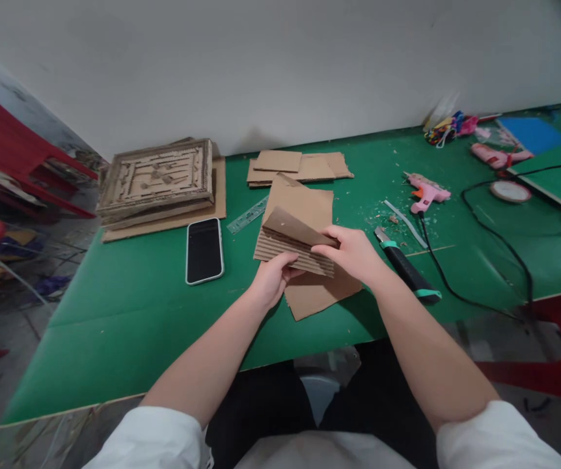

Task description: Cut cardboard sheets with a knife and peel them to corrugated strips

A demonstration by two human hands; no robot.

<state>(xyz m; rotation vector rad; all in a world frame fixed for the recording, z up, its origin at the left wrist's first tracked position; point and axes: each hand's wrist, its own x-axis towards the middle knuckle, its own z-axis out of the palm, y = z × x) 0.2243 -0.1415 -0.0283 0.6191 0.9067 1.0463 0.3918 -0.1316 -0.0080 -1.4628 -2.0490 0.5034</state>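
Observation:
Between my hands is a piece of corrugated cardboard [304, 255], its top paper layer [290, 225] partly peeled back so that the ridges show. My left hand [271, 279] grips the lower edge, thumb on top of the ridges and fingers underneath. The fingers of my right hand [351, 254] are closed on the lifted paper layer at the right side. Another flat cardboard sheet [317, 301] lies on the table below the held piece.
On the green table [129, 332] are a phone [205, 251], a clear ruler [248, 215], framed cardboard pieces [158, 176] and stacked cardboard [310, 168]. To the right lie a utility knife [407, 267], a glue stick [406, 223], a pink glue gun [427, 192] and a black cord [500, 228].

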